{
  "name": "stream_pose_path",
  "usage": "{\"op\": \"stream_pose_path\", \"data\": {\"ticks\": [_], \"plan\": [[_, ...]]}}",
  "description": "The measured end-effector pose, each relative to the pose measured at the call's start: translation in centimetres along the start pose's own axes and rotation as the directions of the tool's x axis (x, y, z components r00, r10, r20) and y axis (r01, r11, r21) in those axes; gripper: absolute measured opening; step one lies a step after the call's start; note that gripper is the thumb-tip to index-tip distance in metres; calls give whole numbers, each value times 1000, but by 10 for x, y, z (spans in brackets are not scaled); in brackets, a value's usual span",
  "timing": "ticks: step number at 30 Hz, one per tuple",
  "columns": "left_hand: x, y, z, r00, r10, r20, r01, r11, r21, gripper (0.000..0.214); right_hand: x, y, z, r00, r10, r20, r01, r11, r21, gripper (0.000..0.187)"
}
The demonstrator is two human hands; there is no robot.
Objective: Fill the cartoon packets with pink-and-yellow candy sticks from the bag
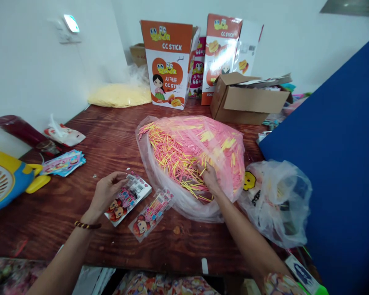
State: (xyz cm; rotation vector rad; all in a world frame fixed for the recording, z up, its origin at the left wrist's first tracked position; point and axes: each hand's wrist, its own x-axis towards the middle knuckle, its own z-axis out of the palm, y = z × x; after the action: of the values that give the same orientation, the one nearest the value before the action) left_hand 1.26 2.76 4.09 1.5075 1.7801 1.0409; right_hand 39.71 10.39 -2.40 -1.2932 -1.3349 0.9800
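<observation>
My left hand (110, 189) is at a stack of small printed plastic pouches (132, 192), thumb and fingers pinched at the upper edge of one pouch. A separate pouch (152, 215) lies just right of the stack, with pink and yellow sticks showing through its clear part. Inside a large clear plastic bag (203, 209), my right hand (209, 177) has its fingers closed on a few thin yellow and pink sticks (172, 157). The loose sticks fill the bag, whose mouth lies open toward me. Some of my right fingertips are hidden among them.
Behind the bag stand printed CC Stick boxes (169, 61) and an open brown carton (252, 102). At left are a yellow-blue fan (9, 180), blue sachets (64, 162), tissues (64, 134) and a dark red bottle (21, 131). A knotted plastic bag (276, 200) sits beside a blue panel (332, 143).
</observation>
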Motion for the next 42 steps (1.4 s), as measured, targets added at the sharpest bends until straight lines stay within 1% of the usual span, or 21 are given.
{"op": "stream_pose_path", "data": {"ticks": [2, 4, 7, 10, 13, 17, 19, 20, 21, 23, 25, 26, 27, 28, 30, 32, 34, 37, 40, 42], "plan": [[0, 13, -2, 996, -92, -16, 89, 987, -132, 40, 0, -1, 1, 1000, -11, -12, 11, 1000, 11, 28], [-1, 25, -2, 988, -158, 3, 153, 954, -259, 42, -2, 1, 3, 1000, -6, -27, 7, 1000, 6, 26], [-4, 40, 1, 984, -177, 37, 178, 909, -378, 41, -6, 5, 5, 999, 21, -43, -21, 1000, -6, 26], [-9, 53, 8, 977, -200, 79, 214, 888, -407, 46, -9, 4, 7, 999, 33, -31, -33, 999, 2, 26], [-14, 66, 17, 965, -208, 158, 255, 879, -402, 52, -11, 0, 7, 999, 32, -26, -32, 999, 24, 27], [-18, 83, 36, 959, -181, 217, 261, 862, -435, 43, -9, -10, 4, 998, 46, -46, -44, 998, 42, 27], [-18, 89, 48, 956, -165, 245, 265, 843, -468, 39, -7, -19, 3, 995, 69, -66, -59, 988, 140, 29], [-19, 92, 54, 954, -150, 261, 262, 838, -478, 37, -7, -26, 3, 994, 94, -56, -78, 968, 237, 30], [-19, 95, 62, 951, -131, 278, 257, 837, -482, 36, -6, -34, 2, 992, 122, -34, -103, 929, 355, 30], [-19, 98, 78, 947, -82, 310, 229, 851, -473, 33, -8, -50, 3, 984, 172, 51, -171, 806, 567, 32], [-20, 100, 95, 943, -28, 332, 187, 869, -458, 30, -12, -65, 5, 975, 191, 115, -218, 704, 676, 34], [-19, 100, 103, 941, -5, 339, 170, 873, -457, 29, -16, -71, 7, 972, 196, 132, -231, 677, 699, 34], [-19, 101, 110, 937, 10, 348, 161, 875, -457, 28, -19, -76, 8, 969, 197, 150, -245, 669, 702, 34], [-18, 101, 116, 933, 19, 358, 158, 874, -460, 28, -23, -80, 10, 967, 196, 166, -256, 680, 687, 33], [-15, 103, 125, 924, 21, 381, 170, 871, -461, 27, -29, -85, 13, 969, 173, 179, -247, 755, 607, 31], [-11, 105, 130, 917, 13, 399, 183, 875, -449, 26, -35, -87, 15, 977, 116, 177, -191, 845, 500, 29], [-8, 108, 132, 908, 10, 420, 190, 882, -431, 25, -38, -89, 17, 977, 70, 202, -148, 902, 405, 28], [-3, 109, 135, 883, 31, 469, 174, 905, -388, 24, -40, -89, 18, 964, 67, 258, -140, 951, 277, 24], [-2, 108, 136, 861, 58, 505, 138, 929, -342, 28, -41, -86, 17, 964, 55, 258, -99, 982, 161, 17], [-3, 106, 137, 850, 77, 522, 116, 938, -327, 33, -41, -84, 16, 965, 44, 257, -83, 986, 141, 17]]}}
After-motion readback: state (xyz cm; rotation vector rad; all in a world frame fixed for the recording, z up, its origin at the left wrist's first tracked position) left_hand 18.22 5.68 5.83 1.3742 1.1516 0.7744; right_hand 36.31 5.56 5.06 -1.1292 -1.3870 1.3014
